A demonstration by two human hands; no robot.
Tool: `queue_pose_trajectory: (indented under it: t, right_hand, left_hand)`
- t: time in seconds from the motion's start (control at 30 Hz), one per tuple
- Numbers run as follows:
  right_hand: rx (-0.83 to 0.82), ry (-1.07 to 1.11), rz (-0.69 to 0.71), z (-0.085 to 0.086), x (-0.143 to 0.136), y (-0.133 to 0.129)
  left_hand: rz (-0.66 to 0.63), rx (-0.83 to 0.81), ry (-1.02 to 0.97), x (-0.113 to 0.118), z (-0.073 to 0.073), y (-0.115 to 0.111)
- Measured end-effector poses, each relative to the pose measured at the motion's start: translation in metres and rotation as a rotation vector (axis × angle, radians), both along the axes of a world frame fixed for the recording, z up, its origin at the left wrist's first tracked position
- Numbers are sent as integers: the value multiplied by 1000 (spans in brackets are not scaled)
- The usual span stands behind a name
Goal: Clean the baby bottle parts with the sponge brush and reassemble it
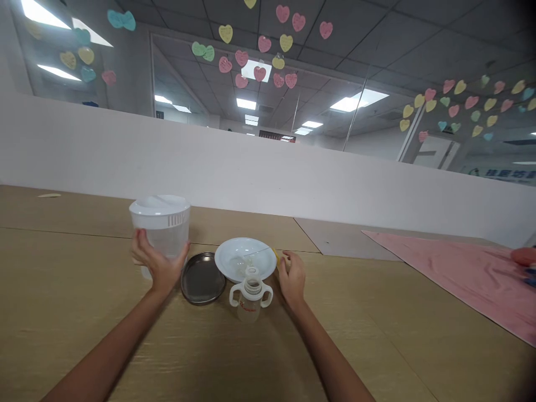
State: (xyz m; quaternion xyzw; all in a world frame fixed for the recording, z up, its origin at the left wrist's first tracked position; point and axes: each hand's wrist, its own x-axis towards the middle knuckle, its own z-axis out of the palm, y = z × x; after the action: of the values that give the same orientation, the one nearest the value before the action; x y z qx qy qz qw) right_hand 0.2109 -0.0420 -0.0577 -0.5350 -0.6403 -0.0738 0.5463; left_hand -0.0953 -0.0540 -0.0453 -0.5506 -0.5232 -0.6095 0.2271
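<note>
My left hand (157, 262) is wrapped round the side of a clear plastic pitcher (167, 241) with a white lid (159, 205). Beside it lies a round dark metal tray (203, 278). A white bowl (228, 251) holds small clear bottle parts (243, 263), hard to make out. Across it runs a thin rod with a yellow end (275, 255) at the right rim. In front of the bowl stands an uncapped baby bottle (250, 304) with two handles. My right hand (293, 276) rests by the bowl's right rim, fingers loosely bent and apart, seemingly holding nothing.
A pink cloth (460, 268) covers the table's right side, with a red and blue object (523, 258) at its far edge. Behind the wooden tabletop (368, 329) rises a low white wall (234, 173) under glass with heart-shaped notes. A flat pale scrap (49, 195) lies far left.
</note>
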Motion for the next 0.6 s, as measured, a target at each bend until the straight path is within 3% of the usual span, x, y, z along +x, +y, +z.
queue_pose_trajectory:
  t: [0.07, 0.1, 0.2, 0.33, 0.6]
  right_hand:
    - [-108, 14, -111, -4, 7, 6]
    - [-203, -28, -170, -7, 10, 8]
    - [-454, -196, -268, -16, 13, 14]
    - [-532, -299, -222, -21, 9, 13]
    - [-626, -415, -168, -15, -1, 5]
  left_hand:
    - [38, 104, 53, 10, 3, -3]
    - [-9, 105, 140, 17, 3, -4]
    - [-294, -85, 464, 39, -2, -9]
    - [-464, -311, 647, 58, -8, -16]
    - [-511, -507, 686, 68, -7, -22]
